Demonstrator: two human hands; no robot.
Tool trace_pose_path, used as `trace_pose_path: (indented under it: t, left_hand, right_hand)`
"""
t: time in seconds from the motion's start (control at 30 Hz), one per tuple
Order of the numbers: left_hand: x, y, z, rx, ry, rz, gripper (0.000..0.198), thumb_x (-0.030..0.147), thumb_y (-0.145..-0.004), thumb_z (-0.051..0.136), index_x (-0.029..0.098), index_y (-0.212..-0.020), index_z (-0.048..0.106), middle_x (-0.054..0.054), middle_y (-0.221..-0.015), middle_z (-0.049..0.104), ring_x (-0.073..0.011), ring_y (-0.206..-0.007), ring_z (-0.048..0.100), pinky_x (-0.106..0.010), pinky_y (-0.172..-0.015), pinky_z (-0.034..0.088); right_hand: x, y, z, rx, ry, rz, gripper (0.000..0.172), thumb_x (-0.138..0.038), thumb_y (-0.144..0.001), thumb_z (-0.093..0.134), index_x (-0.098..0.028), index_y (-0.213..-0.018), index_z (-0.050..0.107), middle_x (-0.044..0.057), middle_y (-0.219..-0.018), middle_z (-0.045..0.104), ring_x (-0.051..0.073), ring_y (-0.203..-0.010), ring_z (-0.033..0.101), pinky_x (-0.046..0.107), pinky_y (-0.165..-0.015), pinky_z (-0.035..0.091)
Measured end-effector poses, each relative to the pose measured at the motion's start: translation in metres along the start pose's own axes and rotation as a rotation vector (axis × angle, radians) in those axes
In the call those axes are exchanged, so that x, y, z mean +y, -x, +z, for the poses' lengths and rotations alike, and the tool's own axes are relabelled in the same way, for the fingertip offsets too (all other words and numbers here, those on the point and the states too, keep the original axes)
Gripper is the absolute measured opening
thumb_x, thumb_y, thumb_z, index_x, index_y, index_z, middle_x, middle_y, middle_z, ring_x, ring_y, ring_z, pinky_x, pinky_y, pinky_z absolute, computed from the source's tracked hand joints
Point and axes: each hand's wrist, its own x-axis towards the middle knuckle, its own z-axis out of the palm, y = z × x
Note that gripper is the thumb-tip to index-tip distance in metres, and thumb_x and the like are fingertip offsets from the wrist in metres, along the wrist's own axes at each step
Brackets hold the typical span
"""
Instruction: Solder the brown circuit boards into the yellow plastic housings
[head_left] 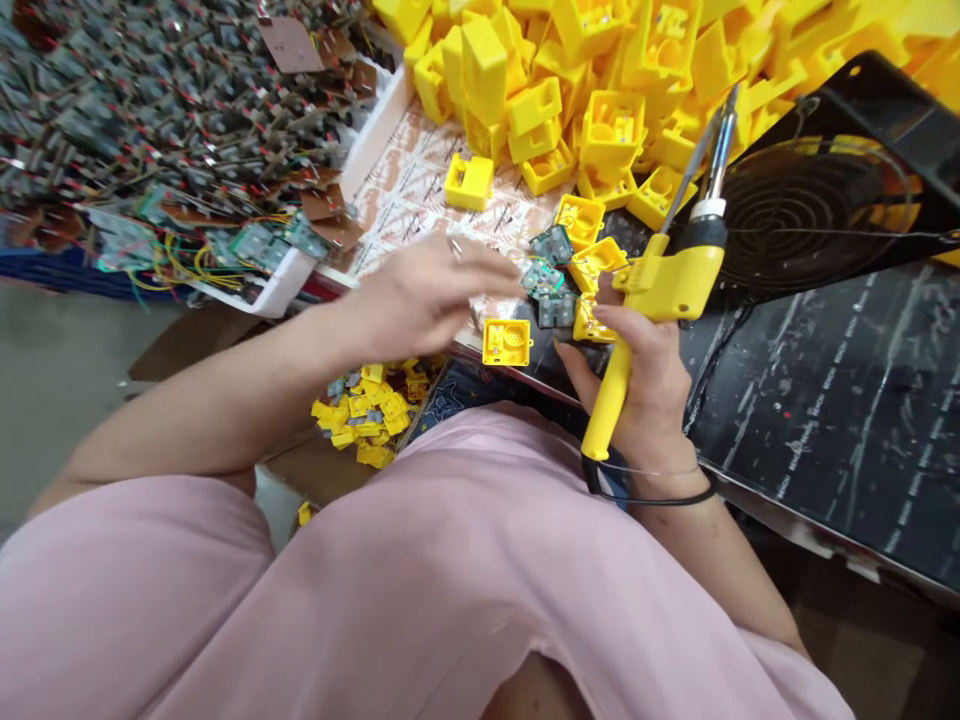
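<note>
My right hand (652, 375) is wrapped round the yellow handle of a soldering gun (675, 275), its metal tip pointing up and away from me. My left hand (424, 290), a little blurred, reaches over the table edge with fingers stretched out towards some small green circuit boards (544, 278). I see nothing held in it. Just below its fingertips a yellow plastic housing (506, 342) lies with its hollow side up. More yellow housings (598, 262) with thin wires lie beside the boards, partly behind my right hand.
A large heap of yellow housings (540, 90) covers the back of the table. Many circuit boards with wires (172, 110) are piled at the left, beside a white foam edge (382, 125). A black fan (810, 210) stands at right. Below the table, a box holds yellow parts (367, 412).
</note>
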Motion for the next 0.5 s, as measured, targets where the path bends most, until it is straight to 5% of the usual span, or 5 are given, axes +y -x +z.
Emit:
trace_pose_path:
  t: [0.1, 0.23, 0.37, 0.5]
  left_hand:
    - [-0.013, 0.006, -0.01, 0.027, -0.069, -0.21, 0.036, 0.025, -0.094, 0.05, 0.026, -0.118, 0.077, -0.006, -0.117, 0.075, -0.0267, -0.112, 0.069, -0.044, -0.105, 0.051]
    - [-0.022, 0.005, 0.004, 0.04, -0.195, -0.273, 0.028, 0.035, -0.094, 0.056, 0.025, -0.11, 0.076, -0.008, -0.113, 0.073, -0.0314, -0.119, 0.063, -0.05, -0.11, 0.044]
    - [-0.033, 0.002, 0.024, 0.049, -0.193, -0.282, 0.023, 0.036, -0.091, 0.058, 0.021, -0.096, 0.074, -0.008, -0.111, 0.073, -0.0333, -0.121, 0.061, -0.055, -0.112, 0.041]
    - [-0.037, 0.004, 0.027, 0.113, -0.066, -0.222, 0.024, 0.035, -0.093, 0.051, 0.021, -0.094, 0.071, -0.007, -0.105, 0.075, -0.0283, -0.113, 0.065, -0.05, -0.11, 0.044]
  right_hand:
    - [-0.002, -0.001, 0.005, -0.079, -0.037, -0.102, 0.042, -0.033, -0.093, 0.076, -0.025, -0.129, 0.055, 0.007, -0.116, 0.075, 0.023, -0.106, 0.073, 0.042, -0.1, 0.056]
    - [-0.008, -0.006, 0.023, -0.212, -0.055, -0.162, 0.036, -0.043, -0.098, 0.069, -0.025, -0.127, 0.061, 0.005, -0.11, 0.075, 0.022, -0.105, 0.071, 0.049, -0.115, 0.045]
    - [-0.011, -0.006, 0.03, -0.219, -0.053, -0.179, 0.033, -0.031, -0.099, 0.066, -0.023, -0.13, 0.06, 0.003, -0.106, 0.075, 0.019, -0.094, 0.071, 0.048, -0.121, 0.038]
    - [-0.009, -0.004, 0.023, -0.153, 0.013, -0.164, 0.038, -0.033, -0.097, 0.072, -0.022, -0.13, 0.057, 0.004, -0.104, 0.076, 0.019, -0.089, 0.072, 0.043, -0.111, 0.048]
